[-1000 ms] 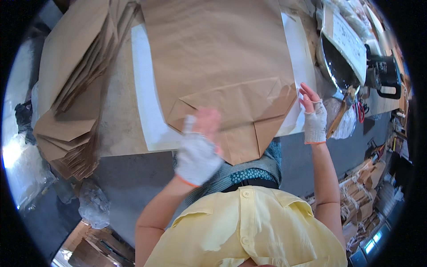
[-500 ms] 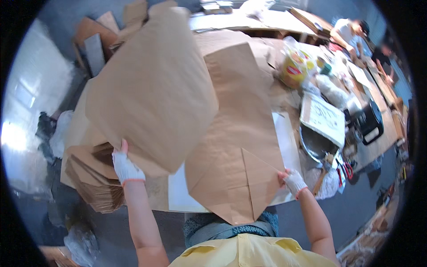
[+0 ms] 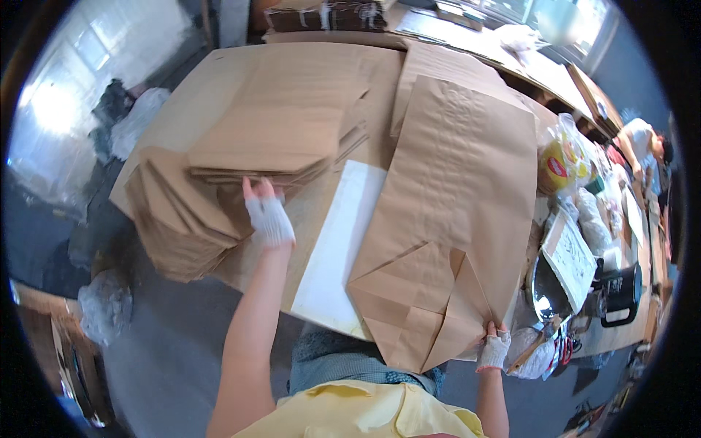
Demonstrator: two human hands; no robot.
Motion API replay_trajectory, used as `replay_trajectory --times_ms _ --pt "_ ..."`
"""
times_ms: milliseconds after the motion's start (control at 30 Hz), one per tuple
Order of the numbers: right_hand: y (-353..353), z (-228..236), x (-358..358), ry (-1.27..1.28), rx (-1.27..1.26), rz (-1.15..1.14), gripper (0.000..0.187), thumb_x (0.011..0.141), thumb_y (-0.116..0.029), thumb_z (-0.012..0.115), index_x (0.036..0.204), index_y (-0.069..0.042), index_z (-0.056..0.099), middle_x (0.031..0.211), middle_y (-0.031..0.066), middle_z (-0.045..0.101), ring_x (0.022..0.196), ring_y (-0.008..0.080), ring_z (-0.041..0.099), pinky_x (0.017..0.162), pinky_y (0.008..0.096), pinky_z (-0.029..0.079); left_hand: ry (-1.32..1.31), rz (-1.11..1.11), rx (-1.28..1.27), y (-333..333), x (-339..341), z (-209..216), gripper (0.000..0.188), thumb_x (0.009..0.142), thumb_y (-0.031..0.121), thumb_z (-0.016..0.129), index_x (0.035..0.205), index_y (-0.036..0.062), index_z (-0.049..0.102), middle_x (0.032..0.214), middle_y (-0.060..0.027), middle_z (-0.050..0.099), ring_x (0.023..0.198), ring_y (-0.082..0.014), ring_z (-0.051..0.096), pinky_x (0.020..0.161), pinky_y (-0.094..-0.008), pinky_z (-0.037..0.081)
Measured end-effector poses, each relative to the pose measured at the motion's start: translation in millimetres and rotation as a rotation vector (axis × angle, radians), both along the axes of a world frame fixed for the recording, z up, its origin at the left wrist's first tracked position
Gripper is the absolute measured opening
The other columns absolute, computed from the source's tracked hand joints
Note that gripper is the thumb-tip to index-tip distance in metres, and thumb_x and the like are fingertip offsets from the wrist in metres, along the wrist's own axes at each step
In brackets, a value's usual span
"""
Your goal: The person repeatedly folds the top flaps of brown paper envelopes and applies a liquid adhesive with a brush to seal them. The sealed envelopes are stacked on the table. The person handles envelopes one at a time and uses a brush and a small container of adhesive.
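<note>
In the head view, 1 bag [image 3: 467, 182] is laid flat on the table [image 3: 168, 124], partly over a white sheet [image 3: 339, 241], its folded end overhanging the near edge. That end's right edge is touched by the right hand [image 3: 494, 347], fingers drawn close together; whether it is pinched cannot be told. 2 piles of bags lie to the left: a flat stack [image 3: 270, 124] and a fanned pile [image 3: 182, 219]. The stack's near edge is met by the left hand [image 3: 266, 215], fingers bent; whether any layer is gripped cannot be told. At the right, 1 bowl [image 3: 542, 288] is partly covered by a white slab [image 3: 568, 259]; its contents cannot be made out. Beside it stands 1 black jug [image 3: 624, 292].
</note>
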State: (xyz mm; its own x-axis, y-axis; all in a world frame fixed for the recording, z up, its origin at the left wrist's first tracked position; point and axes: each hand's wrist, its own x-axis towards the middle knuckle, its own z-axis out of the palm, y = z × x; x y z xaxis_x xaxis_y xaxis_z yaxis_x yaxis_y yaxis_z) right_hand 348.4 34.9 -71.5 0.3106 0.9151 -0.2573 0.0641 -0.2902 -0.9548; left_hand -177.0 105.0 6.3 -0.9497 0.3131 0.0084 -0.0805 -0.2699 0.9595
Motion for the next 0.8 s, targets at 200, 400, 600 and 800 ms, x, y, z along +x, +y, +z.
replay_trajectory --times_ms 200,400,600,800 --pt "120.1 55.0 -75.8 0.160 0.087 0.032 0.017 0.096 -0.018 0.062 0.109 -0.006 0.060 0.087 0.0001 0.058 0.070 0.0067 0.051 0.055 0.0221 0.039 0.375 -0.874 -0.534 22.4 67.2 -50.5 0.070 0.094 0.016 0.062 0.154 0.0071 0.026 0.137 -0.0139 0.047 0.126 -0.0247 0.047 0.108 -0.0359 0.036" --pt "277.6 76.1 -130.7 -0.443 0.546 0.082 0.042 0.093 -0.021 0.062 0.131 -0.002 0.056 0.130 0.0156 0.058 0.120 0.0281 0.053 0.102 0.0367 0.041 0.351 -0.630 -0.224 173.2 66.9 -54.4 0.078 0.091 0.023 0.067 0.154 0.0066 0.025 0.154 -0.0219 0.030 0.142 -0.0322 0.032 0.117 -0.0388 0.027" --pt "372.4 79.4 -154.2 -0.738 0.309 -0.106 0.052 0.089 -0.023 0.062 0.135 -0.001 0.053 0.135 0.0207 0.054 0.124 0.0369 0.052 0.105 0.0425 0.041 0.421 -0.592 -0.470 250.4 75.0 -35.0 0.065 0.092 0.035 0.065 0.145 0.0035 0.044 0.148 -0.0227 0.036 0.134 -0.0318 0.042 0.109 -0.0398 0.037" --pt "362.9 71.2 -114.5 -0.512 0.272 -0.060 0.060 0.081 -0.027 0.067 0.136 -0.007 0.054 0.119 0.0202 0.064 0.111 0.0348 0.061 0.095 0.0401 0.048 0.421 -0.705 -0.423 214.3 91.8 -29.0 0.062 0.095 0.035 0.061 0.145 0.0026 0.044 0.149 -0.0203 0.037 0.136 -0.0289 0.040 0.113 -0.0370 0.032"
